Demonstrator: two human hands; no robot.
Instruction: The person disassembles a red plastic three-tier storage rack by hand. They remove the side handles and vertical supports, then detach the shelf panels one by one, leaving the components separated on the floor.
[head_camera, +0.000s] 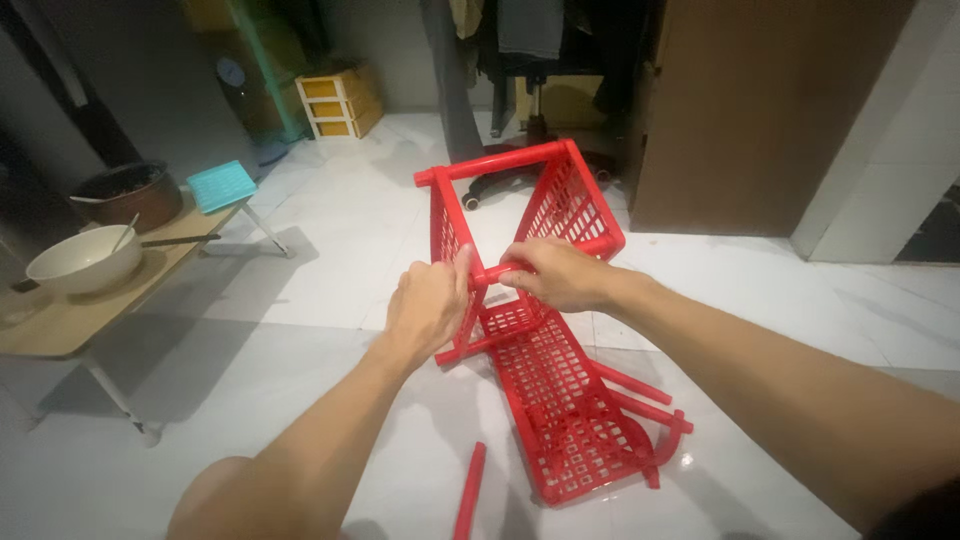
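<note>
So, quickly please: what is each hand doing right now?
Left hand: closed on an upright post of the red plastic rack.
Right hand: closed on the rack's horizontal bar.

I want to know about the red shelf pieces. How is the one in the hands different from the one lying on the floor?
The held shelf stands up off the floor, fitted between red tubes; the floor shelf lies flat on the tiles. The left hand and right hand grip a tube at the held shelf; nobody touches the floor shelf. Both are red plastic with grid holes.
</note>
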